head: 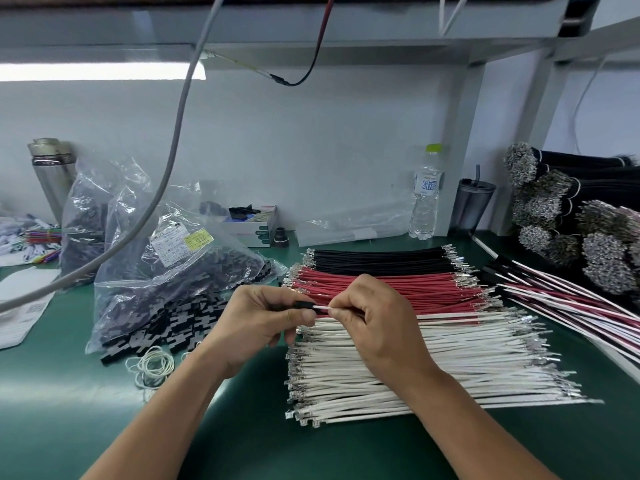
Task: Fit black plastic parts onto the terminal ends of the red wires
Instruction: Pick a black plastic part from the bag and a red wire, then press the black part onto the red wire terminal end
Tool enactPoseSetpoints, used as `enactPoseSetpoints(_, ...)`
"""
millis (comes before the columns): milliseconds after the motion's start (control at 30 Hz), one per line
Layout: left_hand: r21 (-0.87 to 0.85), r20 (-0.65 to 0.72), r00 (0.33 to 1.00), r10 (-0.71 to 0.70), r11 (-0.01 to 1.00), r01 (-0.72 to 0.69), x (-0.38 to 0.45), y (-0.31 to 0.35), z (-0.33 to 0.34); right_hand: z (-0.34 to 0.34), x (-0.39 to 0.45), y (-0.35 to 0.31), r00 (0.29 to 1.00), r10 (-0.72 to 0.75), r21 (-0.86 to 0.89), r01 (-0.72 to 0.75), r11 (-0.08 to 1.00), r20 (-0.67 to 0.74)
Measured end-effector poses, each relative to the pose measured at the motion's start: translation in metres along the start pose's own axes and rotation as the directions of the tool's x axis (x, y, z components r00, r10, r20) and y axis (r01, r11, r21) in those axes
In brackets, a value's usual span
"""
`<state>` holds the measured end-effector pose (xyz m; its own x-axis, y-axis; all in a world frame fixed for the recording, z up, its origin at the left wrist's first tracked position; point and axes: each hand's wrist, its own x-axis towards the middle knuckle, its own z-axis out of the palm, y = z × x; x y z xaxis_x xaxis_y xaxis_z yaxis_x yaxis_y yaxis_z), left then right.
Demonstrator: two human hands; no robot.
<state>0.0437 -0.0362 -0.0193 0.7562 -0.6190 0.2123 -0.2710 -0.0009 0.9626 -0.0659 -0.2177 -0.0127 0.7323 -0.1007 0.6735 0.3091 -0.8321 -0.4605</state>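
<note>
Green matting covers the table [346,452], which sits under a grey shelf against a pale wall. Both hands meet just above the near-left edge of the wire stacks. The left hand [266,317] pinches a small black plastic part [304,304] between thumb and fingertips, its other fingers curled beneath. The right hand [377,323] pinches a wire just beside that part; the short length showing between the two hands looks white [321,307], not red, and its tip seems to enter the black part, though the joint is too small to be sure. That wire runs left to right, in line with the part's opening, so the coming push is, I judge, a straight slide of right hand toward left along that axis. The red wires [388,289] lie directly behind the hands in a flat stack, long axis also left to right, between a black stack [381,259] farther back and a white stack [415,372] nearer. Their left terminal ends sit just beyond the left hand; the right hand is nearer the stack's middle. More black parts spill from a clear bag [166,282] to the left.
</note>
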Motion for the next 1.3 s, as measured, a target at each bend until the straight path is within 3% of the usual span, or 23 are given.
enactPoseSetpoints(200, 0.047, 0.013, 0.999, 0.043, 0.998, -0.044, -0.002, 0.005, 0.000, 0.001, -0.001, -0.001, 0.997, -0.070, -0.042, 0.070, 0.997, 0.012)
enactPoseSetpoints(367, -0.081, -0.060, 0.995, 0.078, 0.993, -0.082, -0.003, 0.009, 0.001, -0.009, 0.005, -0.004, 0.987, -0.127, -0.144, 0.111, 0.983, -0.103)
enactPoseSetpoints(500, -0.208, -0.139, 0.989, 0.046, 0.975, -0.074, -0.003, 0.009, -0.004, -0.015, 0.003, 0.001, 0.995, -0.100, -0.306, 0.099, 0.947, 0.012)
enactPoseSetpoints(633, -0.242, -0.182, 0.983, -0.010, 0.970, -0.035, -0.002, 0.009, -0.013, -0.045, 0.021, -0.002, 0.940, -0.217, -0.326, 0.125, 0.937, -0.262)
enactPoseSetpoints(667, -0.179, -0.208, 0.978, -0.004, 0.983, -0.034, -0.001, 0.009, -0.014, -0.058, 0.030, -0.004, 0.910, -0.218, -0.287, 0.116, 0.951, -0.353)
enactPoseSetpoints(733, 0.111, -0.347, 0.935, 0.070, 0.993, -0.033, 0.002, 0.003, -0.019, -0.095, 0.050, -0.003, 0.858, -0.186, -0.230, 0.082, 0.970, -0.478)
enactPoseSetpoints(800, 0.527, -0.441, 0.870, 0.219, 0.848, 0.054, 0.005, -0.007, -0.025, -0.138, 0.064, 0.011, 0.859, -0.113, -0.263, -0.026, 0.965, -0.500)
enactPoseSetpoints(867, 0.763, -0.432, 0.853, 0.292, 0.623, 0.173, 0.008, -0.012, -0.030, -0.179, 0.063, 0.042, 0.899, -0.012, -0.427, -0.196, 0.883, -0.437)
enactPoseSetpoints(967, 0.855, -0.401, 0.879, 0.258, 0.450, 0.258, 0.010, -0.014, -0.033, -0.223, 0.032, 0.107, 0.917, 0.240, -0.690, -0.399, 0.605, -0.319)
enactPoseSetpoints(1067, 0.897, -0.368, 0.907, 0.204, 0.336, 0.288, 0.010, -0.013, -0.034, -0.230, -0.015, 0.171, 0.779, 0.572, -0.753, -0.532, 0.387, -0.256)
enactPoseSetpoints(1133, 0.908, -0.365, 0.911, 0.191, 0.291, 0.303, 0.010, -0.012, -0.034, -0.220, -0.035, 0.197, 0.709, 0.650, -0.713, -0.602, 0.359, -0.272)
enactPoseSetpoints(1300, 0.932, -0.344, 0.932, 0.113, 0.159, 0.325, 0.009, -0.015, -0.042, -0.207, -0.043, 0.205, 0.766, 0.559, -0.709, -0.583, 0.398, -0.316)
